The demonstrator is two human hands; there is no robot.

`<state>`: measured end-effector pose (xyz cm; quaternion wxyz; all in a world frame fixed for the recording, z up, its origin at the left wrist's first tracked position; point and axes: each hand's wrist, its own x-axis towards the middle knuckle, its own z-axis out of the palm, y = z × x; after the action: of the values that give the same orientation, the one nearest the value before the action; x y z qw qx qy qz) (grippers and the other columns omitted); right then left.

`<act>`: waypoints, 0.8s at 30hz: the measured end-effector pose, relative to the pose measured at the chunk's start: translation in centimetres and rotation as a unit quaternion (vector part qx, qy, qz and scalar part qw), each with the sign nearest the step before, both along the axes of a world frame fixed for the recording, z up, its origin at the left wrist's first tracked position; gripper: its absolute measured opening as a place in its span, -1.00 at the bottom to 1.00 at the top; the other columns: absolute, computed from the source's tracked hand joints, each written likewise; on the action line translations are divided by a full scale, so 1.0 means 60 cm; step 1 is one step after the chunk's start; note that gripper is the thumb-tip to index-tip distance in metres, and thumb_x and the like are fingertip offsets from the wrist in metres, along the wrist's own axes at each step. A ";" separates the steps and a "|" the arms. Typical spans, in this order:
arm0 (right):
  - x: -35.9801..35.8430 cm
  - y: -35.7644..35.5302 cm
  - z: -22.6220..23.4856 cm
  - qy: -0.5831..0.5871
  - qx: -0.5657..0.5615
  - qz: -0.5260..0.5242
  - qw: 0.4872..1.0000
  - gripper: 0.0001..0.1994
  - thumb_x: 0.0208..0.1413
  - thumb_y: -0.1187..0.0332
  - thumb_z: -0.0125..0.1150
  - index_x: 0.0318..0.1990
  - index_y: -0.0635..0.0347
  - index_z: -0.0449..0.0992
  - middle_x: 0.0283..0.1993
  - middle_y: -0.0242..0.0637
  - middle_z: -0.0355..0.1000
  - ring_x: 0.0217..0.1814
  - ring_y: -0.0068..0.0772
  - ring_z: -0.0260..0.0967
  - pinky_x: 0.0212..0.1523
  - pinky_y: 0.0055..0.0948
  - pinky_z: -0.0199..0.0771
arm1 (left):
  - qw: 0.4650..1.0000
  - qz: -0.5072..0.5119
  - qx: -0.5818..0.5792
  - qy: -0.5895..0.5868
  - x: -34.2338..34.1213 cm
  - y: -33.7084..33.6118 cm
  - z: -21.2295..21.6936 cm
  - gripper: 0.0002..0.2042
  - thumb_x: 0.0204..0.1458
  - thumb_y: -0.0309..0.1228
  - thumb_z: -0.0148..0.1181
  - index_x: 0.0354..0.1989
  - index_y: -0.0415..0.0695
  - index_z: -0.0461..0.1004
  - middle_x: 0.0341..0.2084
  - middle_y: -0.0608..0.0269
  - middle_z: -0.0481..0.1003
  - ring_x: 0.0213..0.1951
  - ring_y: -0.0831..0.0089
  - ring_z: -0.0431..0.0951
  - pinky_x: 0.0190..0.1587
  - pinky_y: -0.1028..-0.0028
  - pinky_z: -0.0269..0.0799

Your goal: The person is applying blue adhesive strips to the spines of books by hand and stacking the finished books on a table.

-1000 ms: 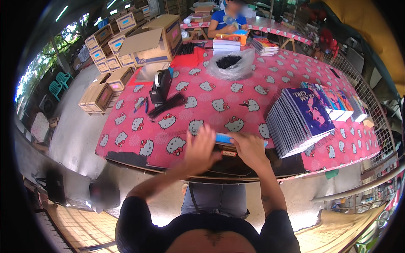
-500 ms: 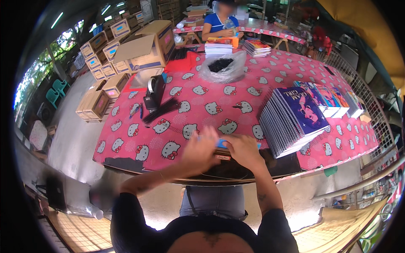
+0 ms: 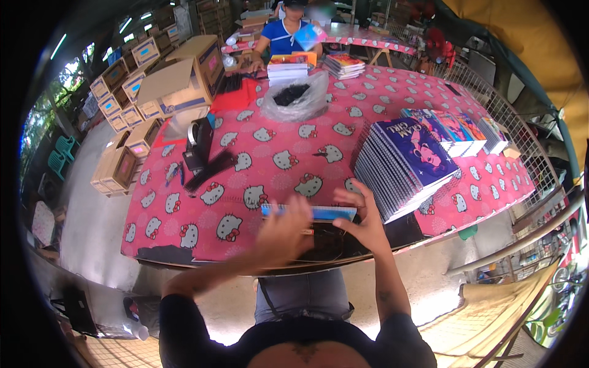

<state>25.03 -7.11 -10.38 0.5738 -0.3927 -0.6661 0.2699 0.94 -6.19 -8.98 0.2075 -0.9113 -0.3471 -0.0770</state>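
Observation:
A blue notebook (image 3: pixel 334 213) lies nearly edge-on at the near edge of the table, with a row of white marks along its far side. Smeared by motion, my left hand (image 3: pixel 287 228) is over the notebook's left part, and its fingers cannot be made out well. At the notebook's right end my right hand (image 3: pixel 363 214) is open, thumb and fingers spread apart. Just right of it stands a tall stack of spiral-bound notebooks (image 3: pixel 417 156) with purple illustrated covers.
The pink patterned tablecloth (image 3: pixel 276 178) carries a black desk tool (image 3: pixel 197 144), a bundle of thin black strips (image 3: pixel 210 173) and a plastic bag (image 3: pixel 294 101) of black pieces. More notebooks (image 3: pixel 460 135) stand at right. Cartons (image 3: pixel 184 80) rise at left. A co-worker (image 3: pixel 285 37) sits opposite.
My right hand has let go of the notebook's right end and spread its fingers. More of the blue notebook shows. Across the table, the co-worker now holds up a blue and pink booklet. The view has shifted.

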 end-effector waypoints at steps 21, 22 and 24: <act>-0.058 0.016 -0.106 0.148 -0.127 0.095 0.976 -0.71 0.30 0.45 0.23 0.11 0.29 0.39 -0.15 -0.43 0.41 -0.23 -0.67 0.28 -0.18 -0.58 0.35 | 0.999 0.000 0.030 -0.035 0.006 0.046 0.018 -0.08 0.07 0.15 0.14 0.39 -0.39 0.09 0.35 -0.27 0.19 0.38 -0.09 0.22 0.37 -0.14 0.06; -0.058 0.014 -0.108 0.108 -0.123 0.089 0.982 -0.72 0.33 0.42 0.21 0.12 0.30 0.41 -0.16 -0.45 0.44 -0.30 -0.68 0.29 -0.22 -0.58 0.36 | 0.998 0.026 0.049 -0.035 0.012 0.051 0.030 -0.08 0.08 0.17 0.12 0.40 -0.38 0.09 0.36 -0.25 0.18 0.38 -0.09 0.21 0.37 -0.14 0.05; -0.058 0.011 -0.084 0.060 -0.143 0.063 0.986 -0.79 0.33 0.38 0.22 -0.02 0.34 0.51 -0.37 -0.48 0.40 -0.41 -0.73 0.22 -0.38 -0.58 0.26 | 0.983 0.032 0.131 -0.125 -0.010 0.104 0.029 -0.09 0.13 0.20 0.05 0.42 -0.36 0.09 0.43 -0.20 0.12 0.45 -0.05 0.12 0.41 -0.12 -0.01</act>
<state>21.58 -6.44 -15.39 0.5327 -0.4111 -0.6084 0.4209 0.35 0.08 -7.25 0.2826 -0.8477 -0.3864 -0.2283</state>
